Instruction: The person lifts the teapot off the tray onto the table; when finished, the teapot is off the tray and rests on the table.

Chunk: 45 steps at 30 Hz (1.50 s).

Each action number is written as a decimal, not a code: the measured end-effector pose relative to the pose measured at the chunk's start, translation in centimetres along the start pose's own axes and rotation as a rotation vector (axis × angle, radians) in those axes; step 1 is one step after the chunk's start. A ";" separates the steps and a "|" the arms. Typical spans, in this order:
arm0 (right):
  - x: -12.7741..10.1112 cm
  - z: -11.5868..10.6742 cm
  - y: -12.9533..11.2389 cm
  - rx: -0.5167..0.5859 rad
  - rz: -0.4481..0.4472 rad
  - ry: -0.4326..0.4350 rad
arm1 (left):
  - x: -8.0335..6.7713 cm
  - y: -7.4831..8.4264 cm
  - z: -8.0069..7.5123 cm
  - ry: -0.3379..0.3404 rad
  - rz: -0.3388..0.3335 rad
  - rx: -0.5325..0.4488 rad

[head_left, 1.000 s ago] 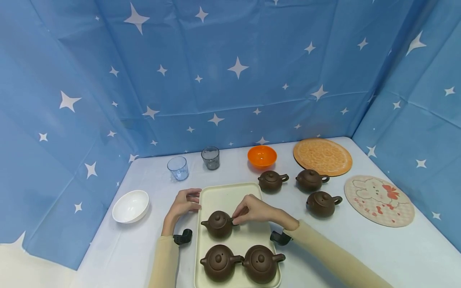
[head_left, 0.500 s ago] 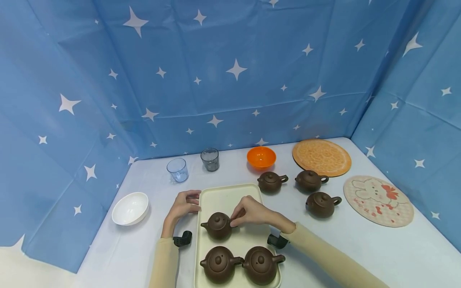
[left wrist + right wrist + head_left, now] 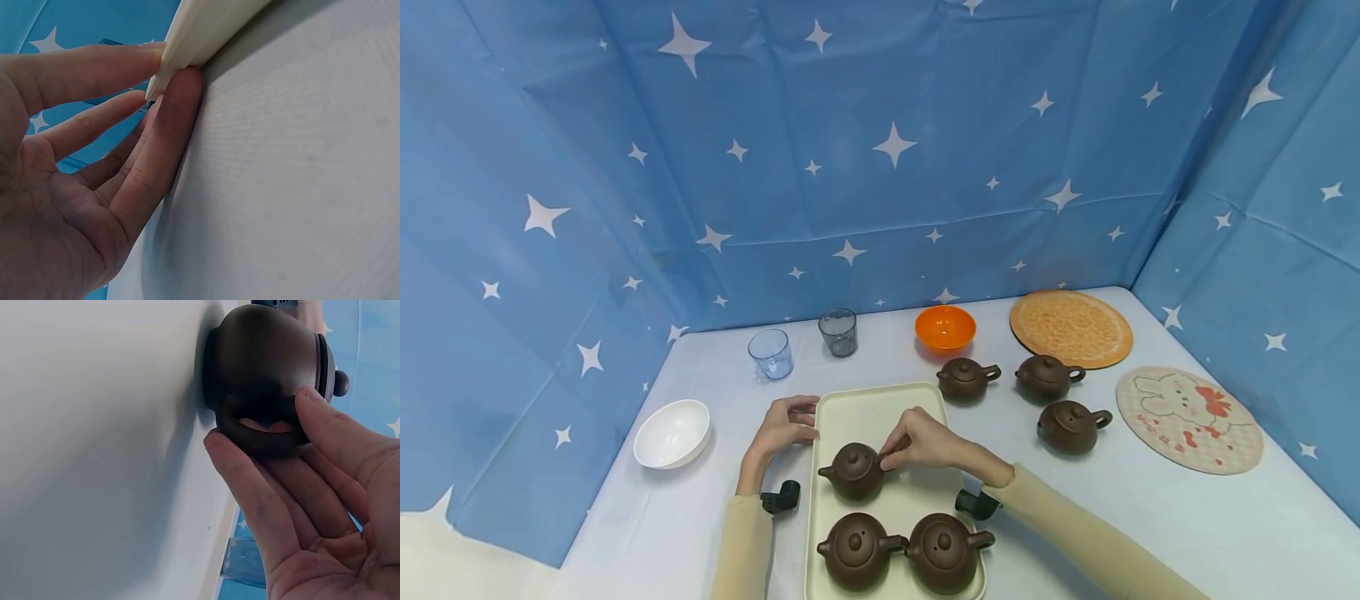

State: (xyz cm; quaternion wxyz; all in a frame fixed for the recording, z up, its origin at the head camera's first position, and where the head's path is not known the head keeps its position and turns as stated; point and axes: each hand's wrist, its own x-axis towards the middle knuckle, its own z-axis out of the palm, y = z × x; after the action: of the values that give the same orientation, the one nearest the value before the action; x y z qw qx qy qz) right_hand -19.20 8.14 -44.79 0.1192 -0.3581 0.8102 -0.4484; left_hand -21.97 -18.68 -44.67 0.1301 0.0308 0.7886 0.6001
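Observation:
My right hand pinches the handle of a dark brown teapot standing upright on the cream tray. The right wrist view shows thumb and fingers around that handle, and the teapot's base against the tray surface. My left hand holds the tray's left rim; in the left wrist view, thumb and a finger lie on either side of the rim. Closer to me on the tray sit two more brown teapots, a left one and a right one, the left one's handle at the right one's spout.
Right of the tray stand three brown teapots, a rear one, another and a nearer one. Behind are an orange bowl, grey glass and blue glass. Round mats lie right; a white bowl sits left.
My right hand and forearm have shifted slightly left, bringing the fingers closer to the teapot's body. The teapot and my left hand stay in place.

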 end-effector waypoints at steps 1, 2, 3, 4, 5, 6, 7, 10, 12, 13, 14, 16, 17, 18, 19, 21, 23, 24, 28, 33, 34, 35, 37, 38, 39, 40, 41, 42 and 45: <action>0.0 0.0 0.0 0.002 0.003 0.002 | 0.0 0.0 0.0 0.000 0.000 0.001; 0.0 0.0 0.0 0.003 0.004 0.003 | 0.0 0.0 0.0 -0.001 -0.001 0.001; 0.0 0.1 0.0 0.003 0.005 0.004 | -0.1 0.0 -0.1 0.000 -0.001 0.002; 0.0 0.1 0.1 0.000 0.003 0.005 | -0.1 0.0 -0.1 0.000 -0.003 0.001; 0.0 0.1 0.1 -0.003 0.000 0.007 | -0.1 0.0 -0.1 0.000 -0.002 0.000; 0.0 0.1 0.1 -0.005 -0.002 0.008 | -0.1 0.0 -0.1 0.000 -0.001 0.001; 0.0 0.1 0.1 -0.006 -0.003 0.011 | -0.1 0.1 -0.1 -0.001 0.002 0.002; 0.0 0.1 0.2 -0.009 -0.009 0.020 | 0.0 0.0 -0.1 -0.005 0.003 -0.004; 0.0 0.1 0.2 -0.012 -0.010 0.028 | 0.1 -0.1 -0.1 -0.010 0.002 -0.007; 0.0 0.1 0.3 -0.012 -0.014 0.032 | 0.1 -0.2 -0.1 -0.011 0.002 -0.007; 0.0 0.1 0.3 -0.011 -0.015 0.034 | 0.2 -0.3 -0.1 -0.014 0.001 -0.010; -0.1 0.0 0.4 -0.011 -0.019 0.035 | 0.5 -0.7 -0.2 -0.015 0.001 -0.014; -0.2 -0.1 0.4 -0.008 -0.019 0.034 | 0.8 -1.0 -0.3 -0.014 0.001 -0.017; -0.2 -0.2 0.4 -0.004 -0.015 0.031 | 1.0 -1.4 -0.3 -0.011 0.001 -0.019; -0.3 -0.4 0.5 -0.004 -0.019 0.029 | 1.2 -1.7 -0.3 -0.005 0.002 -0.019; -0.4 -0.7 0.6 0.003 -0.012 0.021 | 1.6 -2.4 -0.4 0.011 0.001 -0.012; -0.6 -1.2 0.6 0.017 -0.009 0.010 | 1.9 -2.9 -0.3 0.030 0.001 -0.003; -0.7 -1.4 0.7 0.028 -0.008 0.004 | 2.0 -3.1 -0.3 0.037 0.003 0.003; -1.2 -2.7 0.7 0.060 -0.007 -0.007 | 2.1 -3.2 -0.3 0.050 0.008 0.021; -2.3 -4.9 0.8 0.058 0.029 0.008 | 2.0 -3.2 -0.3 0.054 0.002 0.021; -2.6 -5.4 0.9 0.061 0.037 0.011 | 2.0 -3.1 -0.3 0.052 0.004 0.021; -2.9 -5.9 1.0 0.071 0.041 0.013 | 1.9 -3.2 -0.3 0.049 0.007 0.021; -3.5 -6.9 1.1 0.074 0.053 0.018 | 1.9 -3.1 -0.4 0.046 0.006 0.017; -3.8 -7.4 1.2 0.073 0.055 0.022 | 1.9 -3.1 -0.4 0.042 0.009 0.014; -4.1 -7.9 1.3 0.074 0.057 0.024 | 1.9 -3.1 -0.4 0.036 0.012 0.015; -4.5 -8.5 1.5 0.069 0.053 0.027 | 1.9 -3.1 -0.4 0.031 0.014 0.016; -4.9 -8.9 1.7 0.060 0.054 0.032 | 1.8 -3.1 -0.5 0.029 0.012 0.014; -5.2 -9.4 1.9 0.051 0.057 0.036 | 1.8 -3.1 -0.4 0.031 0.009 0.011; -6.4 -10.8 2.6 0.035 0.069 0.047 | 1.8 -3.0 -0.3 0.029 0.010 0.014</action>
State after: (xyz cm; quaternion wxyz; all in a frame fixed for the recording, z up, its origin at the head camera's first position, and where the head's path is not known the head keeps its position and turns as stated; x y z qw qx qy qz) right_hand -21.44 20.31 -41.59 0.1218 -0.3170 0.8167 -0.4666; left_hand -23.47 -19.45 -47.78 0.1156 0.0272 0.7944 0.5957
